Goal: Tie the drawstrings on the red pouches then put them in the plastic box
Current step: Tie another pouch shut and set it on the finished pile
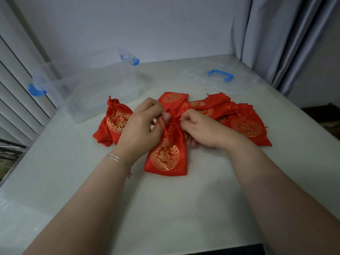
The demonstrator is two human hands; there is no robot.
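Observation:
A red pouch with a gold emblem (166, 153) lies on the table in front of me, its gathered neck pointing away. My left hand (141, 126) pinches its red drawstring at the left of the neck. At the right of the neck, my right hand (199, 128) pinches the other string end. A tied pouch (115, 122) lies on another red pouch to the left. Several flat red pouches (237, 116) are piled behind and to the right of my hands. The clear plastic box (88, 89) with blue latches stands open at the back left; I see nothing inside it.
The box's clear lid (220, 78) with a blue handle lies at the back right. Grey curtains (287, 37) hang past the table's right corner. White slatted blinds (16, 92) run along the left edge. The near part of the white table (174, 208) holds only my forearms.

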